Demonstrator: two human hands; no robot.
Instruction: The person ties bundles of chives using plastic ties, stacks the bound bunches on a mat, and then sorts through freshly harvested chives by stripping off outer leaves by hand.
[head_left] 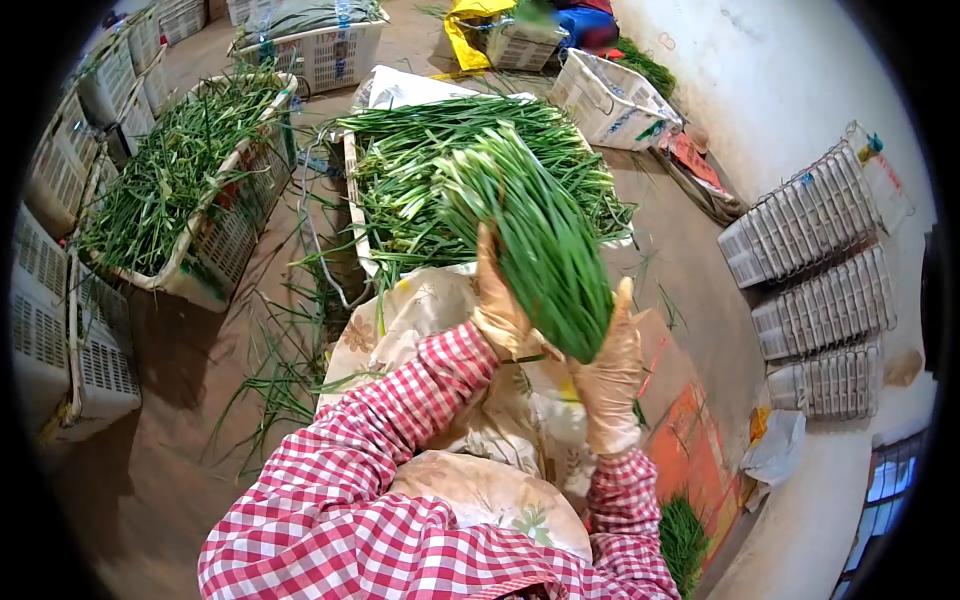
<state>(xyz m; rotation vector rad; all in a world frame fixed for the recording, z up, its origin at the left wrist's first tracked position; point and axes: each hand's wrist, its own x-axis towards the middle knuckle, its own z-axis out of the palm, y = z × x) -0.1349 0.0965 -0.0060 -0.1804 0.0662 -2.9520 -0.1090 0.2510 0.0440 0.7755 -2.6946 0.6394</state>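
Observation:
A thick bunch of garlic chives (545,240) is held up in front of me, pale ends at upper left and green tips at lower right. My left hand (500,300), in a thin whitish glove, is closed around its left side; some of the fingers are hidden behind the leaves. With the same kind of glove, my right hand (608,375) grips the bunch near the tips at the lower right. Just beyond the bunch stands a white crate (357,215) heaped with loose chives (400,170). A stained floral apron (390,320) covers my lap.
To the left, another white crate (225,255) overflows with chives. Stacked crates (105,350) line the left edge; nested crates (815,300) lean along the right wall. A white crate (610,105) stands at the back right. Loose leaves (275,390) litter the floor. Another person (585,25) is partly visible at the back.

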